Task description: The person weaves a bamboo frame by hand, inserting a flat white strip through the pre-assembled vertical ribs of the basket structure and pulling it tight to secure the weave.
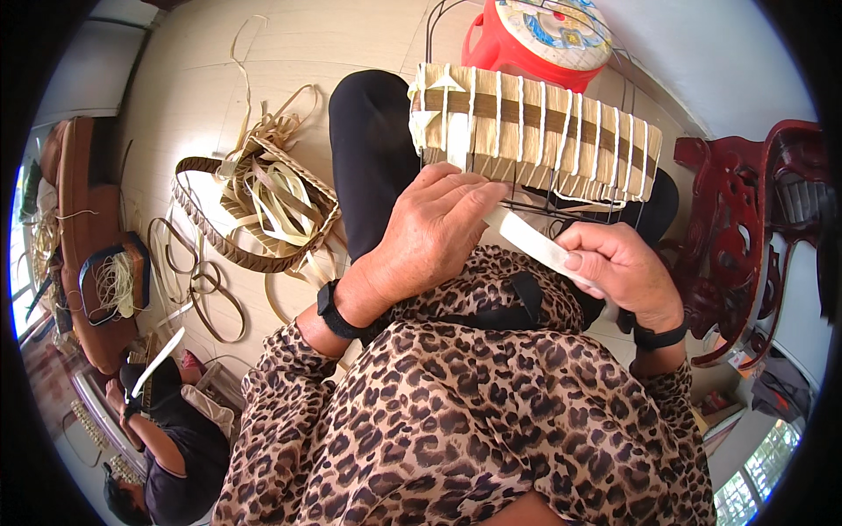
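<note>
A flat white strip [533,242] runs from a half-woven panel [548,131] of tan and brown strips, bound with white cord on a dark wire frame [570,211]. My left hand [438,219] is closed on the strip just below the panel's left end, its fingertips partly hidden. Farther right, my right hand [618,267] pinches the strip's other end between thumb and fingers. Between my two hands the strip bends slightly. The panel rests across my knees, with its upper side facing me.
A red stool [539,53] stands beyond the panel. On the floor at left lies a brown woven rim [230,256] with loose strips [276,197]. A carved dark-red wooden chair [745,237] is at right. Another person [175,465] sits at lower left, holding a white strip.
</note>
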{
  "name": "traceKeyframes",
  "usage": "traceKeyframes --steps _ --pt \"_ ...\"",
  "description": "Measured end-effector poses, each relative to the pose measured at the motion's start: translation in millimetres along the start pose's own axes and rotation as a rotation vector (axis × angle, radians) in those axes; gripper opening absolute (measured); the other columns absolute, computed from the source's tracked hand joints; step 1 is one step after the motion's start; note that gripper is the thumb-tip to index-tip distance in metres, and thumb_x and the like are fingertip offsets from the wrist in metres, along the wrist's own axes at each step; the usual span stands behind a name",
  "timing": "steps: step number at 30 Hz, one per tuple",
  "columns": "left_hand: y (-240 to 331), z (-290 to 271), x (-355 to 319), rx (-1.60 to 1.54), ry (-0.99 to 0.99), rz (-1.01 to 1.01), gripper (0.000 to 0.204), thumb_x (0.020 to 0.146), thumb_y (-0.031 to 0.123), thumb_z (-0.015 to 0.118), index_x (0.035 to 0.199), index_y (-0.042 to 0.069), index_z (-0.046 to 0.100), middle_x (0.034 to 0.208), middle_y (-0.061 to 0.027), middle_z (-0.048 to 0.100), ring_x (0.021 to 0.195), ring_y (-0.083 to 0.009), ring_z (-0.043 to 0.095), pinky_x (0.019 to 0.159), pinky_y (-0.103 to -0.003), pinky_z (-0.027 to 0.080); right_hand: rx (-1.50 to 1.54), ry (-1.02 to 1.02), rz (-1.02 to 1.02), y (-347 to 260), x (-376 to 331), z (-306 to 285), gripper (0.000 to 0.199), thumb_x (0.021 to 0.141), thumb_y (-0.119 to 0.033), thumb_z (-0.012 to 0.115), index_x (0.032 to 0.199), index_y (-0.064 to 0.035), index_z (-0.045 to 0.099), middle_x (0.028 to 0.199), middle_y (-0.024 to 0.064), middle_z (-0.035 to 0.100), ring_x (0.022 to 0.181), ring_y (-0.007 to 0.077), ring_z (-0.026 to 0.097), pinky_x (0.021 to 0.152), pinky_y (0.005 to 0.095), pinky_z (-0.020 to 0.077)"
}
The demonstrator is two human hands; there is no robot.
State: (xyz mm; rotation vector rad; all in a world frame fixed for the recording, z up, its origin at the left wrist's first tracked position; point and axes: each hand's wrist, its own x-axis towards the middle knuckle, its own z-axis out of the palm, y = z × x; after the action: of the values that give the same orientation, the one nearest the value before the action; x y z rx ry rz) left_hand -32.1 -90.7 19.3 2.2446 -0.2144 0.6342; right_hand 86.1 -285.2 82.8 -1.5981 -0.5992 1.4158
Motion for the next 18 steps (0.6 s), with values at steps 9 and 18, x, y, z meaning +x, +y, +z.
traceKeyframes --steps 9,18 --pt "-13 15 -4 0.112 0.02 0.154 0.018 0.063 -0.003 0.061 0.079 0.001 0.054 0.079 -0.0093 0.057 0.08 -0.0246 0.058 0.071 -0.035 0.046 -0.429 -0.162 0.234 -69 -36 -76 0.034 0.073 -0.004 0.061 0.106 0.0018 0.054 0.064 0.0015 0.055 0.049 0.0046 0.049 0.042 0.0179 0.0379" --pt "-6 25 12 0.191 0.271 0.127 0.023 0.056 -0.007 0.064 0.075 0.002 0.055 0.073 -0.007 0.049 0.063 -0.0214 0.05 0.052 -0.03 0.042 -1.423 0.544 -0.3 -117 -32 -104 0.025 0.08 -0.011 0.048 0.101 -0.0011 0.057 0.098 0.0087 0.055 0.093 0.0185 0.052 0.082 0.0268 0.0396"
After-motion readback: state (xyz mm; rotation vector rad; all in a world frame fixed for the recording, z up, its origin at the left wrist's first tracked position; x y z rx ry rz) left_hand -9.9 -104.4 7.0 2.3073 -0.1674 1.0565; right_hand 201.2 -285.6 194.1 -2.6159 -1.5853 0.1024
